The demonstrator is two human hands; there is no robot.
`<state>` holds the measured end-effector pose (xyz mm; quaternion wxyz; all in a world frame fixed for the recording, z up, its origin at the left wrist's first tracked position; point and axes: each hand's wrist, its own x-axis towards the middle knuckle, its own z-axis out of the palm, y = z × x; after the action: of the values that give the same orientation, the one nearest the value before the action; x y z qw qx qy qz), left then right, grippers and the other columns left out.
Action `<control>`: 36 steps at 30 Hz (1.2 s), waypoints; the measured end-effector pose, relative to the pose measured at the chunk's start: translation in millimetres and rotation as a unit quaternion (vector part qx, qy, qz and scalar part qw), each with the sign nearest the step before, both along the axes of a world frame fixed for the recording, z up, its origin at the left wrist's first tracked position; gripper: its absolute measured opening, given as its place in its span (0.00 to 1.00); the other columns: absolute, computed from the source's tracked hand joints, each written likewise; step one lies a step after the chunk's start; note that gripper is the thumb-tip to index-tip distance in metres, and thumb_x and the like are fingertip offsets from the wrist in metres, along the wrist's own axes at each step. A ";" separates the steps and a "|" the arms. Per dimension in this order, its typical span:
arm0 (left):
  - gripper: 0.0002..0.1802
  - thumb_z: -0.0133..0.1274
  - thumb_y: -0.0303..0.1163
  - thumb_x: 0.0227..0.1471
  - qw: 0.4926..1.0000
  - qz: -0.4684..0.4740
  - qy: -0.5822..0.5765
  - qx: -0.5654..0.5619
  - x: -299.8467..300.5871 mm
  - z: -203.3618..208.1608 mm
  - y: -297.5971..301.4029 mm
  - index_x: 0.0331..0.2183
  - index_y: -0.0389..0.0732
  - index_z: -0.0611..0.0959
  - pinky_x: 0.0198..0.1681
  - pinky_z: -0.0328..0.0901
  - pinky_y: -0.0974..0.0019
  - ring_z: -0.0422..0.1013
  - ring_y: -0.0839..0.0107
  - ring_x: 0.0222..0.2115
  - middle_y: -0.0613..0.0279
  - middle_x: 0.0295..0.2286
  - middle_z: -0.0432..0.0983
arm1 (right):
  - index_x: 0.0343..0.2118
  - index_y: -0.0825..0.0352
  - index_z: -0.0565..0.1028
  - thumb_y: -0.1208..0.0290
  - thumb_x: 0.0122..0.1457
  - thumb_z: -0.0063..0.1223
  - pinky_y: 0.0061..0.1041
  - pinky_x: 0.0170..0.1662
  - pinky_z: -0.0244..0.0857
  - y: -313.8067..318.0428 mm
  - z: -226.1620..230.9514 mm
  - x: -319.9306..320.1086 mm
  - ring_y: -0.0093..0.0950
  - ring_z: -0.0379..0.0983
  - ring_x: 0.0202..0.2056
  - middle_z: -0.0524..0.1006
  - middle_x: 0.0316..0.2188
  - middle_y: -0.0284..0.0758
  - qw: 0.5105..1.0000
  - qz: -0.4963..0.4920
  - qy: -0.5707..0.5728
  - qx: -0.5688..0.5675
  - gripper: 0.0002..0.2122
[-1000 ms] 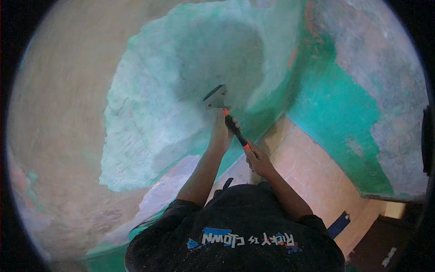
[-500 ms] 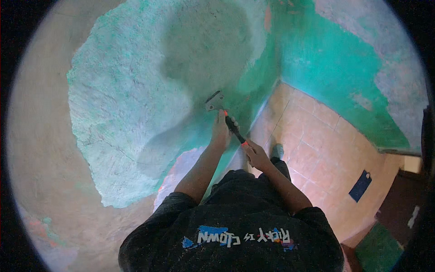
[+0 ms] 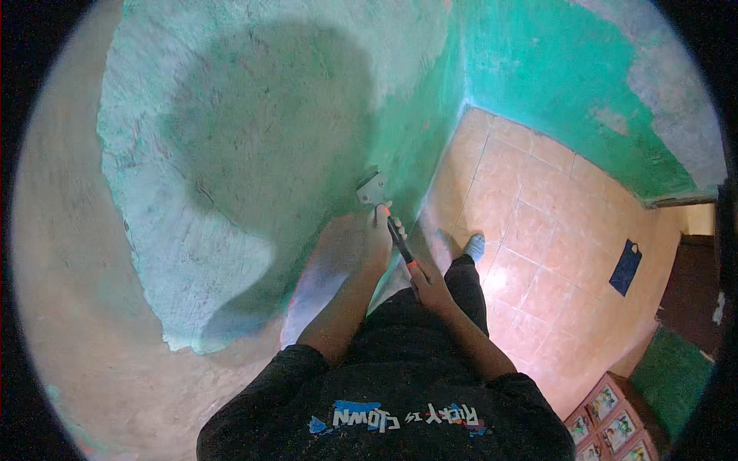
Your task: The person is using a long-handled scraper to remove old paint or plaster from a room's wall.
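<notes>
A long-handled wall scraper (image 3: 372, 190) with a wide grey metal head and a black and orange handle slants across the middle of the view. My left hand (image 3: 377, 237) is closed round the upper handle, just below the head. Farther down, my right hand (image 3: 430, 284) grips the handle's lower end. The scraper's blade is at the left wall (image 3: 146, 223), which shows rough, pale green patches beside darker green paint and bare plaster. Whether the blade's edge touches the wall, I cannot tell. Shadow from my head and arms covers much of this wall.
A second green wall (image 3: 546, 92) meets the left one at a corner ahead. Tan floor tiles (image 3: 530, 223) lie to the right, with my foot (image 3: 475, 246) on them. Farther right are a dark blue flat object (image 3: 626, 267) and a drawer unit with pictured fronts (image 3: 615, 419).
My hands and the scraper have moved slightly down in the view. The view has shifted, bringing the drawer unit into sight. Both hands keep their grip.
</notes>
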<state>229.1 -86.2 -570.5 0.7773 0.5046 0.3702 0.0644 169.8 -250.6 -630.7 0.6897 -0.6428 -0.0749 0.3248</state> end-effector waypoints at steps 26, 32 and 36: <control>0.24 0.41 0.51 0.66 0.998 -0.007 -0.006 -0.062 -17.8 -7.3 30.3 0.57 0.49 0.68 0.28 0.63 0.65 0.65 0.72 0.24 0.67 0.28 0.67 | 0.54 0.73 0.70 0.61 0.69 0.43 0.29 0.38 0.66 46.8 -26.5 -33.7 0.29 0.71 0.31 0.74 0.31 0.36 0.999 -0.037 0.015 0.013 0.20; 0.23 0.39 0.48 0.66 0.997 -0.005 -0.021 -0.068 -7.2 -6.1 33.5 0.56 0.47 0.69 0.26 0.64 0.67 0.65 0.73 0.22 0.66 0.24 0.66 | 0.54 0.73 0.70 0.62 0.68 0.43 0.28 0.38 0.66 43.6 -0.7 -18.9 0.29 0.72 0.31 0.75 0.30 0.39 0.996 -0.015 0.092 0.000 0.19; 0.23 0.39 0.47 0.66 0.997 -0.006 -0.010 -0.078 -9.0 2.5 27.7 0.57 0.46 0.68 0.27 0.64 0.66 0.65 0.73 0.22 0.66 0.24 0.66 | 0.55 0.73 0.70 0.64 0.68 0.43 0.25 0.37 0.65 39.2 -0.4 -23.8 0.23 0.69 0.31 0.74 0.30 0.37 0.999 -0.028 0.041 -0.009 0.19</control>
<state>220.1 -58.5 -568.0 0.8183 0.4443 0.3628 0.0359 145.9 -211.4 -631.1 0.6954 -0.6367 -0.0257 0.3323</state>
